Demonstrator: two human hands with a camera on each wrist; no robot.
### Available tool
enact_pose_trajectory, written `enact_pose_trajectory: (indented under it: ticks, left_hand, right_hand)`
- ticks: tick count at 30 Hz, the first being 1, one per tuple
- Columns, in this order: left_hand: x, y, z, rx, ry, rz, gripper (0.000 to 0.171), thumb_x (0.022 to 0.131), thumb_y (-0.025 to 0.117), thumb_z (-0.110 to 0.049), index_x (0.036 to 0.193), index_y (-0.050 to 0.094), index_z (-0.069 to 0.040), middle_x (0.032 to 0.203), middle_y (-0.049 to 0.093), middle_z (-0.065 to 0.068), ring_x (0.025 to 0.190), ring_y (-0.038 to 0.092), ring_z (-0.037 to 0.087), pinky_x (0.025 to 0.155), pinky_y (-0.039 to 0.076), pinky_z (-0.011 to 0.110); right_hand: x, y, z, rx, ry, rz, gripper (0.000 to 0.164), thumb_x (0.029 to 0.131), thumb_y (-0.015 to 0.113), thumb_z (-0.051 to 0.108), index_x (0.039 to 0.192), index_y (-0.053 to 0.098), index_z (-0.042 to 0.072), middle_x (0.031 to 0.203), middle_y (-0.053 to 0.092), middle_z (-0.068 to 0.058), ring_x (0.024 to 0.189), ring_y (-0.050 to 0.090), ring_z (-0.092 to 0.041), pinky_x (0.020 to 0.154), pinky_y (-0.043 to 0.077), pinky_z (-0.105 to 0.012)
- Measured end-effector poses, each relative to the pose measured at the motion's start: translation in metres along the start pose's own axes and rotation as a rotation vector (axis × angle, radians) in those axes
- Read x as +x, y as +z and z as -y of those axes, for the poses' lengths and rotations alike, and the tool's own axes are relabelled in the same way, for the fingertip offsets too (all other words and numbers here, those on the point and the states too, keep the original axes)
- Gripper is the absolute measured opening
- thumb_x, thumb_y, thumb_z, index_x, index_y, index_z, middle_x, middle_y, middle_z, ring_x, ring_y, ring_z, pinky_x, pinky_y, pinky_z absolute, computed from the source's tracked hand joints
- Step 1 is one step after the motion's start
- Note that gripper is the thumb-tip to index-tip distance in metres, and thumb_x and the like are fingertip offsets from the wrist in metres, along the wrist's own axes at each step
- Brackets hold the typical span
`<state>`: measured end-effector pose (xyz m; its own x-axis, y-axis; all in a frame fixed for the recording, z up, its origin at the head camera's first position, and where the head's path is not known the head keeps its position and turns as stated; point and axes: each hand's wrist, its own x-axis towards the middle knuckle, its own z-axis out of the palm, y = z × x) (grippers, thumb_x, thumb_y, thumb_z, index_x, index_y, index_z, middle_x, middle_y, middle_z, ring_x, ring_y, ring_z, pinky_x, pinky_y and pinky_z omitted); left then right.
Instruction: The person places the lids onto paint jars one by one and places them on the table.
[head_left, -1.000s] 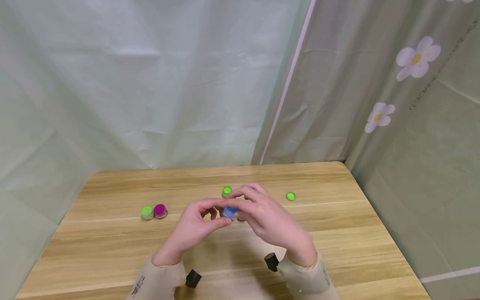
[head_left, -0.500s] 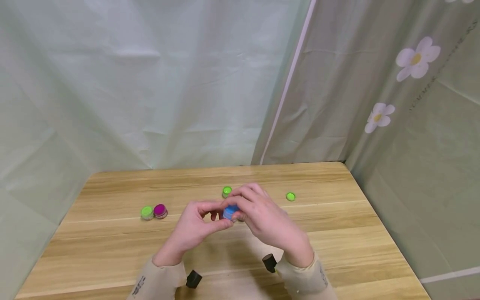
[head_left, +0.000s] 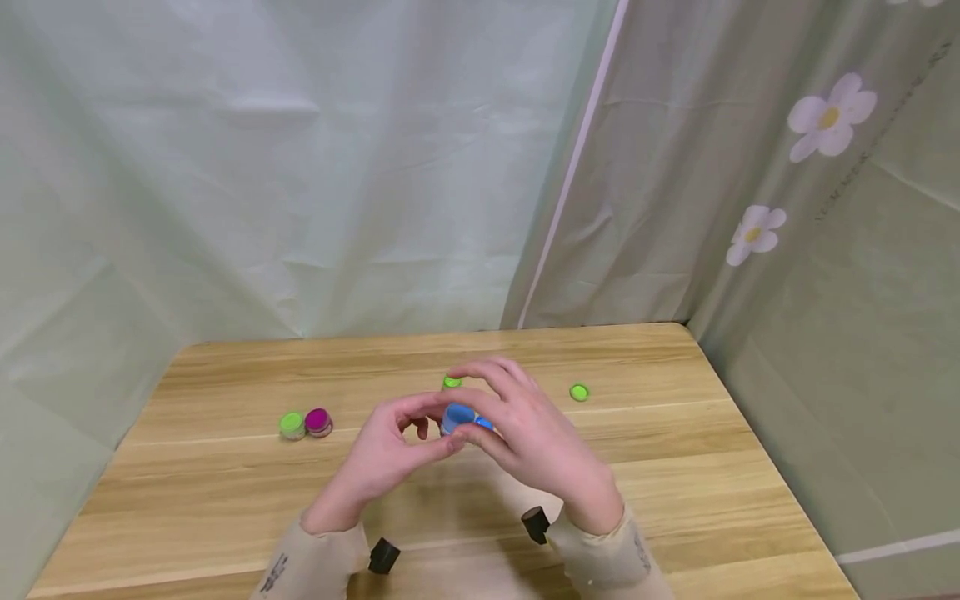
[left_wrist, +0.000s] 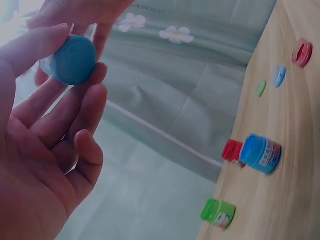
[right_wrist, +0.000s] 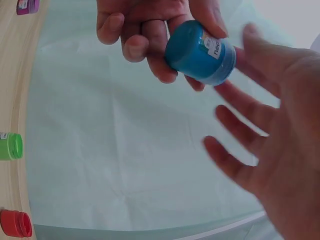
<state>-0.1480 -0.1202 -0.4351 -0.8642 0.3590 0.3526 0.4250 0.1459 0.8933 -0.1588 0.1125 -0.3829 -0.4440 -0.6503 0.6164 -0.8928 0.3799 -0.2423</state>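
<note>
A blue paint jar (right_wrist: 192, 52) with a label and a pale ridged rim is held up above the table. My left hand (head_left: 386, 450) pinches its body between thumb and fingers, seen also in the left wrist view, where the jar's round blue end (left_wrist: 75, 60) faces the camera. Around the rim end, my right hand (head_left: 528, 429) is spread with straightened fingers. Its thumb (right_wrist: 270, 47) stands apart from the rim in the right wrist view, and the index finger passes behind the jar; whether that finger touches is unclear.
On the wooden table (head_left: 667, 500) stand uncapped blue (left_wrist: 262, 154), red (left_wrist: 232, 151) and green (left_wrist: 219, 213) jars. Red (left_wrist: 302, 53), blue (left_wrist: 278, 76) and green (left_wrist: 261, 88) lids lie nearby. Capped green (head_left: 292, 426) and purple (head_left: 318, 422) jars stand left. Curtains hang behind.
My right thumb and fingers, closer around the jar's rim half a second ago, have spread apart from it. The left hand keeps its pinch on the jar with little movement.
</note>
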Motion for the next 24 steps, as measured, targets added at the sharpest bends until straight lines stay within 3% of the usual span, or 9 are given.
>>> enact_pose_trajectory:
  ticks: [5,9,15,18,21,24]
  left_hand:
    - [-0.004,-0.009,0.002,0.05,-0.047,-0.027,0.037,0.092,0.086,-0.014,0.126,0.074,-0.02,0.104,0.078,-0.007,0.096,0.065,0.017,0.078,0.047,0.034]
    - [-0.006,-0.023,0.007,0.125,-0.09,-0.073,0.035,0.093,0.086,-0.017,0.124,0.07,-0.018,0.105,0.078,-0.009,0.1,0.064,0.016,0.081,0.047,0.036]
    - [-0.011,-0.054,0.017,0.348,-0.212,-0.088,0.041,0.094,0.085,-0.024,0.128,0.066,-0.013,0.115,0.079,-0.002,0.11,0.068,0.022,0.091,0.049,0.045]
    - [-0.016,-0.069,0.025,0.441,-0.226,-0.075,0.045,0.096,0.083,-0.021,0.136,0.066,-0.011,0.121,0.077,0.004,0.112,0.069,0.025,0.091,0.05,0.05]
    - [-0.024,-0.085,0.031,0.452,-0.254,-0.07,0.045,0.098,0.081,-0.023,0.139,0.066,-0.01,0.123,0.074,0.005,0.097,0.067,0.026,0.082,0.052,0.042]
    - [-0.031,-0.102,0.033,0.416,-0.322,-0.092,0.045,0.098,0.082,-0.032,0.135,0.068,-0.011,0.121,0.071,0.005,0.083,0.06,0.026,0.068,0.05,0.034]
  right_hand:
    - [0.001,-0.002,-0.001,0.035,-0.097,-0.157,0.03,0.111,0.059,0.034,0.132,0.073,0.016,0.142,0.061,-0.008,0.13,0.056,-0.031,0.094,0.049,-0.035]
    - [0.002,-0.004,-0.002,0.021,-0.145,-0.225,0.028,0.112,0.058,0.032,0.127,0.074,0.015,0.138,0.064,-0.011,0.121,0.06,-0.03,0.087,0.048,-0.033]
    - [0.002,-0.006,-0.004,0.004,-0.141,-0.223,0.025,0.112,0.059,0.03,0.126,0.074,0.015,0.138,0.064,-0.014,0.116,0.061,-0.029,0.088,0.049,-0.034]
    - [0.002,-0.006,-0.004,0.005,-0.135,-0.206,0.024,0.112,0.06,0.029,0.127,0.074,0.016,0.139,0.063,-0.012,0.115,0.062,-0.028,0.086,0.05,-0.033]
    - [0.002,-0.005,-0.005,0.003,-0.125,-0.175,0.023,0.111,0.061,0.029,0.127,0.074,0.018,0.141,0.062,-0.009,0.114,0.062,-0.025,0.083,0.051,-0.032]
    - [0.002,-0.004,-0.006,0.003,-0.103,-0.135,0.022,0.111,0.061,0.029,0.127,0.074,0.019,0.143,0.061,-0.007,0.117,0.061,-0.023,0.084,0.051,-0.032]
